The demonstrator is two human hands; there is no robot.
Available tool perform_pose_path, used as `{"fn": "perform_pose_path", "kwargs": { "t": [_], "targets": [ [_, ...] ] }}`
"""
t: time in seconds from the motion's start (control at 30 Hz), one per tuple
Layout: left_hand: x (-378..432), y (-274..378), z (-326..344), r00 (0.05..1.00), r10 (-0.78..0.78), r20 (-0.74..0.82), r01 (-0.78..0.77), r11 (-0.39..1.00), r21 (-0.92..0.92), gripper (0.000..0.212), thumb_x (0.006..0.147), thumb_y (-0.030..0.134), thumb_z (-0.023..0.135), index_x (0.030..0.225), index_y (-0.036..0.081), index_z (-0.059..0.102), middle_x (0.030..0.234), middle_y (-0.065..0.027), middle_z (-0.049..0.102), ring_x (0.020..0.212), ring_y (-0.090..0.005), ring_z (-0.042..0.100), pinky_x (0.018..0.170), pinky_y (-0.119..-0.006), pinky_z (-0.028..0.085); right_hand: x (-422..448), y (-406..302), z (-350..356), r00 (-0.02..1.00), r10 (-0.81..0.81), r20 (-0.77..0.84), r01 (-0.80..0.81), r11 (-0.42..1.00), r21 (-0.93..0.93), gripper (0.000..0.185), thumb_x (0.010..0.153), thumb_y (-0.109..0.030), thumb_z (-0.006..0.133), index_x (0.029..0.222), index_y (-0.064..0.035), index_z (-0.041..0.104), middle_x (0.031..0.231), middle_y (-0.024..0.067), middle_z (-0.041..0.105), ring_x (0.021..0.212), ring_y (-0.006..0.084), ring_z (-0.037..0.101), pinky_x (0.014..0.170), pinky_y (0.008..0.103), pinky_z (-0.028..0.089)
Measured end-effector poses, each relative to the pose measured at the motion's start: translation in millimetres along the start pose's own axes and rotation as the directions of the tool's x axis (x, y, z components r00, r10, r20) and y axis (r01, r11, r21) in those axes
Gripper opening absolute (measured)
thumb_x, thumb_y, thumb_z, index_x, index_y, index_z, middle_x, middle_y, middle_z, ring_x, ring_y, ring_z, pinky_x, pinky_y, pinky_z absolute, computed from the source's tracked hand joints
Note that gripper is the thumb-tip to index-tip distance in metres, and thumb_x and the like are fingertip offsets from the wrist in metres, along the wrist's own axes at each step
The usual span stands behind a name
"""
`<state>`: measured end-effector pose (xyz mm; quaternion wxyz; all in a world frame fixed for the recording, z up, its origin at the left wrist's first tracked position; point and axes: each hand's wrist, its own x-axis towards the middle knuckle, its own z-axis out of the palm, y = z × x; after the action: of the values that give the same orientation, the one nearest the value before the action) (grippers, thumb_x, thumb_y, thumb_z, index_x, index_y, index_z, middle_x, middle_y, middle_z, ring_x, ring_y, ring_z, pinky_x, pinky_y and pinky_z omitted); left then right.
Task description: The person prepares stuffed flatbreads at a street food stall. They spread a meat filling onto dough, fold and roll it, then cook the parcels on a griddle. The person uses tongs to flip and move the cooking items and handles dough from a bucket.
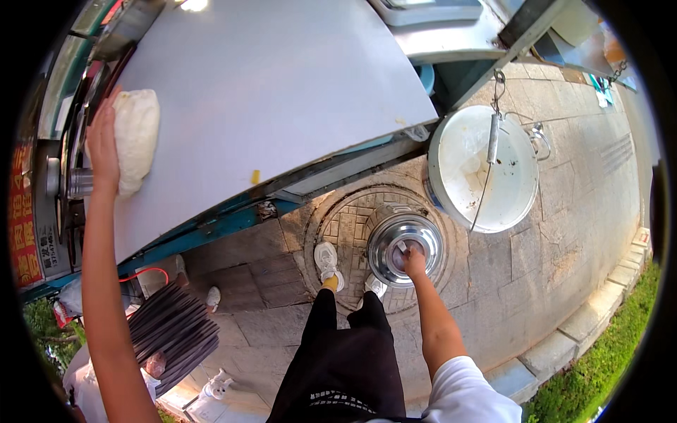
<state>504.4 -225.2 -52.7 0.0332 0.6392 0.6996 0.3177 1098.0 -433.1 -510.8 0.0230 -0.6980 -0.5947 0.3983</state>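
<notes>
A thick, pale slab of dough (138,137) lies near the left end of the white tabletop (254,95). My left hand (104,145) is laid flat along the dough's left side, touching it with straight fingers. Down at the right, my right hand (414,261) reaches into the mouth of a round stainless steel container (431,238). It grips a small light-coloured utensil (402,246), whose lower part is hidden. What the container holds is hard to make out.
A white plastic bucket (449,158) with residue inside hangs from a chain (497,90) right of the table. A small yellow scrap (256,176) lies near the table edge. Another person, holding a dark pleated umbrella or fan-like thing (174,333), is at lower left. Paving (492,275) surrounds my feet.
</notes>
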Motion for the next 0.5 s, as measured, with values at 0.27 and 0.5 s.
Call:
{"fn": "perform_pose_path", "kwargs": {
  "t": [0.27,0.5],
  "targets": [
    [-12,2,-8,0.995,-0.075,-0.067,0.097,0.893,0.439,0.038,0.100,0.035,0.036,0.132,0.025,0.053,0.145,-0.0010,0.043,0.142,-0.0266,0.023,0.115,-0.055,0.004,-101,-229,-130,0.906,-0.306,0.291,0.230,0.936,0.267,0.043,0.078,-0.015,0.075,0.115,0.0019,0.058,0.102,0.0128,0.066,0.089,0.0207,0.064,0.077,0.0322,0.052],
    [-2,-14,-67,0.918,-0.283,-0.279,0.255,0.958,-0.133,0.035,0.094,0.033,0.050,0.118,0.011,0.062,0.131,-0.0162,0.054,0.129,-0.0356,0.041,0.109,-0.055,0.021,-100,-579,-205,0.762,-0.628,-0.157,0.617,0.631,0.469,0.036,0.092,-0.016,0.062,0.122,0.0003,0.054,0.102,0.0128,0.066,0.093,0.0186,0.063,0.077,0.0301,0.051]
  ]
}}
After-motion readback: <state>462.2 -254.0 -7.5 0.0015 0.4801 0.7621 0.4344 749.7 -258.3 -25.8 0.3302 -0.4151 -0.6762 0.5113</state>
